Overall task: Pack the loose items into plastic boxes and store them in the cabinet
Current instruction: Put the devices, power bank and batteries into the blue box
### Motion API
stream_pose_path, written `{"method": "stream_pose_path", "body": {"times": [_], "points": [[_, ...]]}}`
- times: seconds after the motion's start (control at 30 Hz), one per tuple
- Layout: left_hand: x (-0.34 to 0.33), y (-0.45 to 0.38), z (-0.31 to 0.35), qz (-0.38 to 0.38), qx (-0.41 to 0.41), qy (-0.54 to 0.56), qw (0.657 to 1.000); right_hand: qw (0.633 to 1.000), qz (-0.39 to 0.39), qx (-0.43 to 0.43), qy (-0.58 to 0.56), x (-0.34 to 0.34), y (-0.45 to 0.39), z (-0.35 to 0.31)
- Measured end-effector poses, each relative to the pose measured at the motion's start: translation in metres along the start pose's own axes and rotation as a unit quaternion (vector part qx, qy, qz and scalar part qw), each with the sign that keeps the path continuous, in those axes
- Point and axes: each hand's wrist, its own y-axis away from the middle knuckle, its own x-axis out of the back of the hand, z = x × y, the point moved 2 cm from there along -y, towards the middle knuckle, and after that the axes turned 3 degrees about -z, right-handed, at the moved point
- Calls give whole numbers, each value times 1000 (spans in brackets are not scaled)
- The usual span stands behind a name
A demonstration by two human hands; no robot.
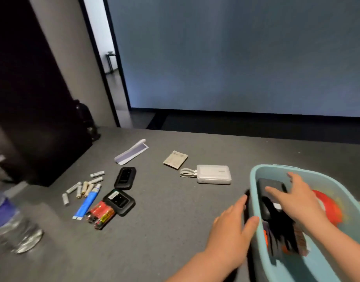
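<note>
We had the blue box (254,180) at the right of the grey table (175,231), already part filled. Our right hand (295,198) was down inside it, fingers spread and nearly straight, lying on a dark power bank (271,185); it pressed more than gripped. An orange packet (329,206) and other dark things lay beside it in the box. Our left hand (232,222) rested against the box's near outer wall, fingers fairly straight, steadying it. A thin dark object (247,196) stood between that hand and the wall; we could not tell whether the hand held it.

Still loose on the table were the white power bank (214,174) with its cable loop, a tan packet (176,159) just behind it, a folded paper (131,152), two black devices (125,178) and (119,202), a blue tube (87,202), a red battery pack (101,215) and a scatter of batteries (81,188). A water bottle (10,220) stood at the left edge.

To do this step well, we judged, we should have laid the bank flat against the wall, leaving floor space, and kept the left hand bracing so the box did not slide. The white bank was nearest, so it made sense next; the batteries wanted gathering into one handful.
</note>
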Motion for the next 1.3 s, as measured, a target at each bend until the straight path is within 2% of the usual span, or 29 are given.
{"method": "stream_pose_path", "body": {"times": [0.07,0.17,0.27,0.37,0.57,0.77,0.9,1.1,1.3], "points": [[21,5,-10,44,28,13,999,997,30,57,-44,2,13,-32],[63,21,-37,150,63,35,986,985,11,159,-60,-15,37,-76],[106,41,-81,236,119,15,964,969,-32,240,-54,-49,64,-106],[142,57,-125,280,181,-48,942,955,-108,275,-21,-98,77,-127],[192,55,-171,265,236,-149,923,930,-202,301,58,-189,69,-181],[216,41,-205,199,250,-199,927,918,-255,281,112,-277,32,-226],[222,38,-220,178,239,-211,931,888,-283,317,173,-325,9,-241],[233,38,-230,159,221,-190,943,830,-357,337,267,-366,-20,-257],[236,40,-233,146,217,-201,944,797,-387,356,296,-366,-32,-260]]}}
